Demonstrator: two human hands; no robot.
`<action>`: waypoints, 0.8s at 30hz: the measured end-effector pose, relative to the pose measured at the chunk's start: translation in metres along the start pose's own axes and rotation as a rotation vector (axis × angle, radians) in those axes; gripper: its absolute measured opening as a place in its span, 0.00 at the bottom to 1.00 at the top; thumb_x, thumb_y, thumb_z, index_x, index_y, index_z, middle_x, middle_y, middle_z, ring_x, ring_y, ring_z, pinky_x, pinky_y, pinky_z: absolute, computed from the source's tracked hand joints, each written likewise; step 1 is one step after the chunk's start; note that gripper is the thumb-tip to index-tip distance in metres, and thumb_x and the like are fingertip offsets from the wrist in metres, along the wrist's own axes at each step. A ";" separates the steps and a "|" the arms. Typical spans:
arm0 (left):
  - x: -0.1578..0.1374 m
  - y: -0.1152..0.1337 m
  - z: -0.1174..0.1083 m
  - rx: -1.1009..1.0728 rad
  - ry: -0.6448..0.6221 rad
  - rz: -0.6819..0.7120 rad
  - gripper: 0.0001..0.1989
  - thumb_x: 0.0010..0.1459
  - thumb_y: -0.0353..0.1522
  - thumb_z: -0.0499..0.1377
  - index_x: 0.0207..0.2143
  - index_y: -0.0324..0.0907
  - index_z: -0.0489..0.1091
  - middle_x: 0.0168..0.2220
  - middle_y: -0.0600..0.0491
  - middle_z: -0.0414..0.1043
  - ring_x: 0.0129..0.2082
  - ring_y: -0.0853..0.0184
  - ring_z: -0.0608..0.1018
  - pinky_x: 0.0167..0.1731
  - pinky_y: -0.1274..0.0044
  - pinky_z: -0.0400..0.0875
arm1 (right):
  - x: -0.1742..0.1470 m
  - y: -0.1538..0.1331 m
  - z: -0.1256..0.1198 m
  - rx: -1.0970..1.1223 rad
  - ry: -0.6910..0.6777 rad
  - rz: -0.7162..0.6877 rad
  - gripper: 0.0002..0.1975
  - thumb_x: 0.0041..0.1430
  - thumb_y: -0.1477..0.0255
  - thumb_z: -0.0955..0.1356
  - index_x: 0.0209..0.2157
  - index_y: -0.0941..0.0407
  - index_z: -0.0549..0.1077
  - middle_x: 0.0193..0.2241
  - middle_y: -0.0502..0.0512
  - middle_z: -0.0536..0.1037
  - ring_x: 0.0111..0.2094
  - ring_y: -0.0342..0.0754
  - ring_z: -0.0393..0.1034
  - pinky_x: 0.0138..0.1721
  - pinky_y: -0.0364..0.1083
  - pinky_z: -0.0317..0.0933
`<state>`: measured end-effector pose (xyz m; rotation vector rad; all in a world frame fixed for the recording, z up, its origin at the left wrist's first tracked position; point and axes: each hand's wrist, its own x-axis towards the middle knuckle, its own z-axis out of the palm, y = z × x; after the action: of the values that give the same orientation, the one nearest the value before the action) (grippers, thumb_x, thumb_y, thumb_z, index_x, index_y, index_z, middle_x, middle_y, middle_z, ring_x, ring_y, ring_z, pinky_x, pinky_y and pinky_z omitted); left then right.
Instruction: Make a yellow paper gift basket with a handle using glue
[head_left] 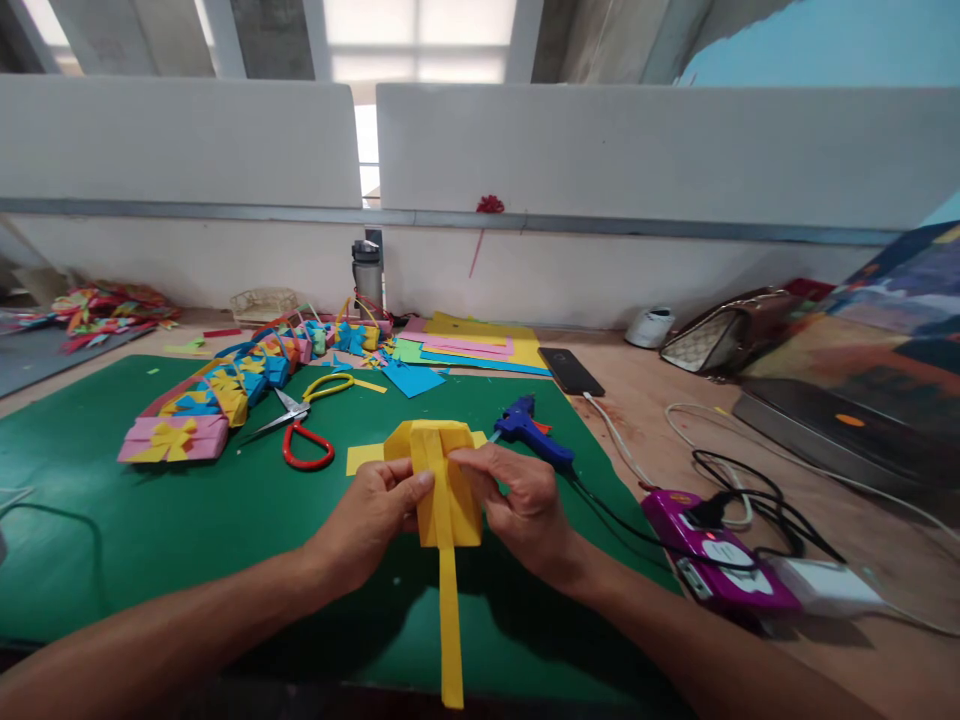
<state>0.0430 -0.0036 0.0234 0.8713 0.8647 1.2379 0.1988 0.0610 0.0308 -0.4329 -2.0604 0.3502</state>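
Note:
Between my two hands is a yellow folded-paper box [466, 515], held above the green mat. A long yellow paper strip [449, 620] lies along its face and hangs down below it. My left hand [379, 505] pinches the box's left side, thumb on the front near the strip. My right hand [521, 500] grips the right side, its index finger pressed at the strip's upper part. Yellow paper pieces [364, 459] lie behind the box. A blue glue gun [534, 432] rests just beyond my right hand. Scissors [306, 415] with red and yellow handles lie beyond my left hand.
Finished paper baskets [176, 438] line the green mat [187, 530] at left. Coloured paper sheets [480, 345], a phone [571, 371] and a bottle [367, 275] stand or lie at the back. A purple power strip [716, 560] with cables sits at right.

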 end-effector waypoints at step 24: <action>0.004 -0.006 -0.006 0.008 0.016 0.002 0.22 0.50 0.40 0.62 0.45 0.38 0.70 0.31 0.49 0.76 0.27 0.66 0.76 0.28 0.76 0.69 | -0.002 -0.004 0.007 -0.005 -0.069 0.148 0.03 0.55 0.76 0.65 0.33 0.55 0.69 0.35 0.54 0.73 0.38 0.47 0.69 0.39 0.47 0.65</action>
<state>0.0403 0.0007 0.0151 0.8697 0.8830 1.2451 0.1931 0.0564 0.0277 -0.5859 -2.1018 0.4543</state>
